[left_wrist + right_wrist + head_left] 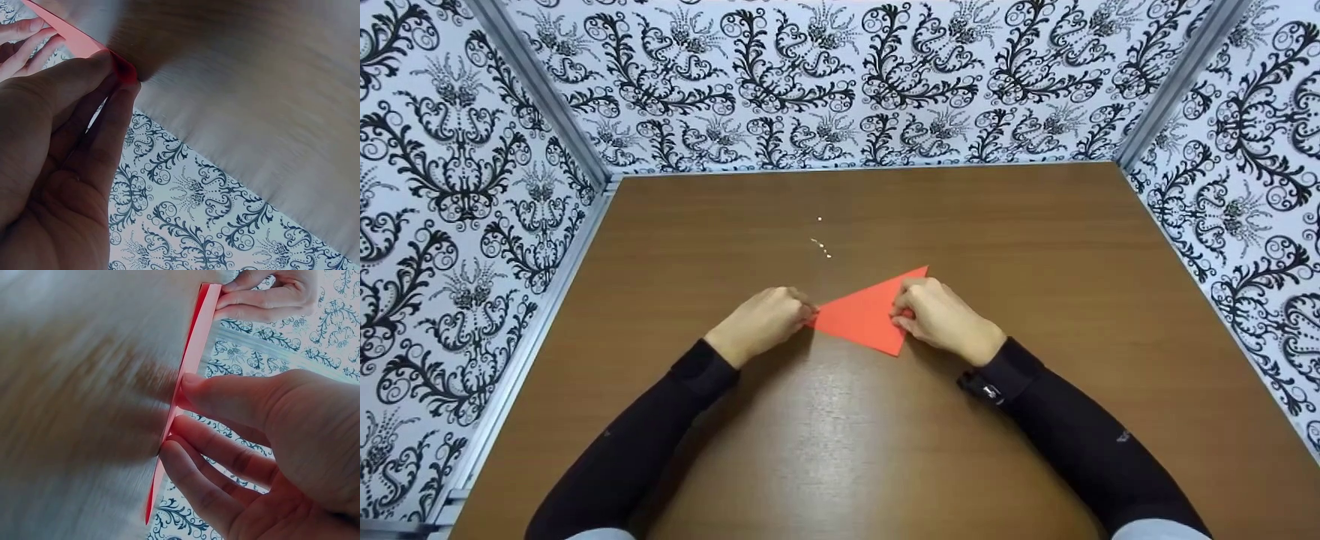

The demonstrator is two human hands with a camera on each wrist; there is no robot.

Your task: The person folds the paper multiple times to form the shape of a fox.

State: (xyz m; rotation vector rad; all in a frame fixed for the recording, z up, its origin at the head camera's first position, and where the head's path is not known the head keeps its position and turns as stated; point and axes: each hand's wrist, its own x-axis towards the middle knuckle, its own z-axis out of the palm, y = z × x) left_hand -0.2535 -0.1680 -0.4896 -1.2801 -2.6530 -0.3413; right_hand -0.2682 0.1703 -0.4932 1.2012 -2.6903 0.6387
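A folded sheet of red-orange paper point(859, 319), roughly triangular, lies between both hands in the middle of the table. Its narrow left corner is pinched by my left hand point(765, 319), thumb against fingertips. On the wide right side, my right hand point(949, 319) pinches the edge between thumb and curled fingers. Seen from the left wrist, the folded paper point(84, 42) has layers that part slightly near the pinched tip. In the right wrist view the paper point(203, 332) appears almost edge-on, with a narrow gap between its layers at both ends.
The brown wooden table point(825, 457) spreads around the hands. Small white specks point(823, 247) show on its surface beyond the paper. Patterned black-and-white panels point(840, 90) with grey metal frame bars point(544, 82) enclose the back and sides.
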